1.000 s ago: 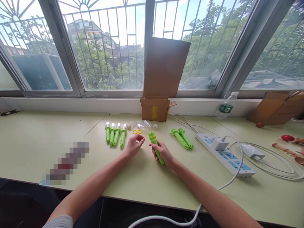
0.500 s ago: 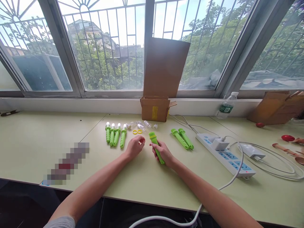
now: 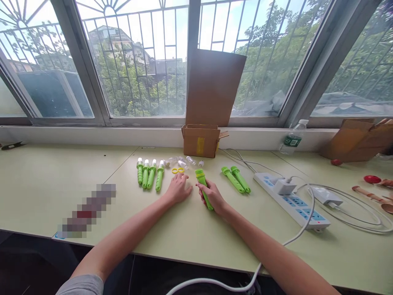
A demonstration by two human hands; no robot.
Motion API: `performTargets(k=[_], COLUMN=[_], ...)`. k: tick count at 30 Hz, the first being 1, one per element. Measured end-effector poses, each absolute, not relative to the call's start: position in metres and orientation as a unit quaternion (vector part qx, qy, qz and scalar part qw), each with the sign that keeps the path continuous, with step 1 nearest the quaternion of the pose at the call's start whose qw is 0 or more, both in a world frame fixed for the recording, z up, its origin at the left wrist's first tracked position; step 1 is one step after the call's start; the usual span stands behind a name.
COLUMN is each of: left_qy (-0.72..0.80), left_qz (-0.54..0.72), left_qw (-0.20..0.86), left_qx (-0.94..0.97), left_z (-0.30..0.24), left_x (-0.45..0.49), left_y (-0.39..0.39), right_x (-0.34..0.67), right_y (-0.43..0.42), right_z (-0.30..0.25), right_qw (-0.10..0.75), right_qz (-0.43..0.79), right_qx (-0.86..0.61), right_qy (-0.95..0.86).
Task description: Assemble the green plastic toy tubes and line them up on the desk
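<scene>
My right hand (image 3: 213,196) is wrapped round a green plastic handle (image 3: 200,176) with a ribbed, threaded top, tilted with its top end away from me. Just left of it, my left hand (image 3: 179,189) is palm down over the table with fingers apart and nothing held. Past its fingertips lie two yellow rings (image 3: 178,170). Several clear plastic caps (image 3: 183,163) are scattered behind the rings. To the left, several green handles with white tops (image 3: 150,176) lie in a row. Two green handles without white tops (image 3: 236,179) lie right of my right hand.
A small cardboard box (image 3: 200,141) stands against the window ledge. On the right are a white power strip (image 3: 291,200) with plugs and cables, a water bottle (image 3: 293,138) and wooden pieces (image 3: 370,193). A white cable crosses the table's front edge.
My left hand has moved slightly right, and its curled fingers have spread out. The right hand, with the green handle, has shifted a little to the right.
</scene>
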State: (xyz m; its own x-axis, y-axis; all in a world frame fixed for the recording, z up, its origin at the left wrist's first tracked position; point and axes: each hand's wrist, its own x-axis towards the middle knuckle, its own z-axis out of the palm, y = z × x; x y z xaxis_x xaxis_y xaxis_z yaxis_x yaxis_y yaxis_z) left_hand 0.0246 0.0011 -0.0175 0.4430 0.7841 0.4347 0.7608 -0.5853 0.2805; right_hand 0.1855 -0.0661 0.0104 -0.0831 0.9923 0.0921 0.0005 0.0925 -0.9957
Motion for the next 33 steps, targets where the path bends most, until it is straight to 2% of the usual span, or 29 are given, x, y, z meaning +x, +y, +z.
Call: performTargets(k=[14,21,33], left_qy=[0.594,0.651,0.651], left_qz=[0.254,0.241,0.236], left_qw=[-0.082,-0.060,-0.049], left_qx=[0.759,0.717,0.720], left_z=[-0.017,-0.019,-0.020], left_x=[0.026,0.028,0.027], left_y=[0.055,0.069,0.068], right_x=[0.185,0.187,0.185], right_y=[-0.066,-0.067,-0.067], right_z=[0.011,0.011,0.011], right_qw=[0.498,0.494,0.491], right_qz=[0.488,0.491,0.493], right_qx=[-0.466,-0.464,-0.467], right_qy=[-0.544,-0.547,-0.547])
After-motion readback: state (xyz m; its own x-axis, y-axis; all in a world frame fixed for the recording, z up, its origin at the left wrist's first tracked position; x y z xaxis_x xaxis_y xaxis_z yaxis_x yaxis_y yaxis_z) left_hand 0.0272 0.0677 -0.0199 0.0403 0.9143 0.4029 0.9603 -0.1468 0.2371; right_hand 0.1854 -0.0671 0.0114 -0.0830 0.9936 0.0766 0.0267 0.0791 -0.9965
